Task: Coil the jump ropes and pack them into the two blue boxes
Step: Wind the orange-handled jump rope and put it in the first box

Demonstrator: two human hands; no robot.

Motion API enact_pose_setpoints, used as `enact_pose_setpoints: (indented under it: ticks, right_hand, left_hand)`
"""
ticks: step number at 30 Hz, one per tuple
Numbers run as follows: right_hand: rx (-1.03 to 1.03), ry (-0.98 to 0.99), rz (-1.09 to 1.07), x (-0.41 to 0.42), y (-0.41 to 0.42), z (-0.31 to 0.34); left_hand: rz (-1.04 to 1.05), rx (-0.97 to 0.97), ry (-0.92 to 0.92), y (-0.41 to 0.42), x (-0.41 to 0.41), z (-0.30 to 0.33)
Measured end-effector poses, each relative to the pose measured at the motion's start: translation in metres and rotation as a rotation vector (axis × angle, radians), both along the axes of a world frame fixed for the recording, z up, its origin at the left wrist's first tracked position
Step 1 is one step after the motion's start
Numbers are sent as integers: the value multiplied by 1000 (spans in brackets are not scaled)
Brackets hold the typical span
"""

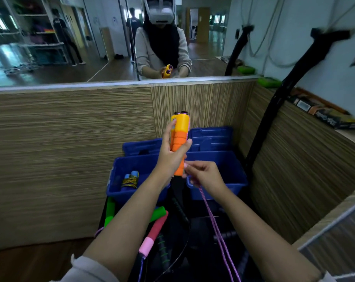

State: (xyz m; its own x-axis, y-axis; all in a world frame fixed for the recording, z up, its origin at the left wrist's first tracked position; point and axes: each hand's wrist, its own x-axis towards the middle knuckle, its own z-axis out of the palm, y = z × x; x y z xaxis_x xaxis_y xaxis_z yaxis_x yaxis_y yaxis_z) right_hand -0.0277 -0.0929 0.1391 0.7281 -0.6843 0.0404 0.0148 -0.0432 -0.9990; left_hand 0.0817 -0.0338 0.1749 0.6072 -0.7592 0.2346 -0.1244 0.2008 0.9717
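While the left hand (173, 154) clasps upright orange handles (179, 143), the right hand (203, 173) pinches the purple rope (213, 220) below.

Both forearms bare, pale grey sleeves (87, 269) pushed up near the elbows (cuffs bunched, soft-looking fabric).

Both bare forearms are extended toward 12 o'clock. The left hand (173, 157) is raised with fingers curled in a grip; the right hand (205, 174), at its 4 o'clock, is closed in a pinch.

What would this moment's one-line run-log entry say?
left hand: grips orange handles | right hand: pinches purple rope | left box: one coil
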Motion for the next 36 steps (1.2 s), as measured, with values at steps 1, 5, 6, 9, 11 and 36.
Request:
enact_pose_setpoints:
  ticks: [1,5,6,9,11,36]
  right_hand:
    - [-3,-1,38,-3,2,-2]
    - [-205,70,68,-20,-1,-5]
    - [-260,99,62,-26,-5,-3]
    - [-498,195,128,-51,-18,9]
    - [-625,226,148,-65,-28,19]
    - [-214,-36,470,-3,-12,84]
  left_hand:
    - [48,-16,30,1,3,2]
    - [200,-41,33,7,36,13]
    - [237,-35,12,10,47,15]
    - [311,38,-197,24,79,25]
    - [320,107,-335,34,97,29]
    - [-139,159,-1030,87,24,61]
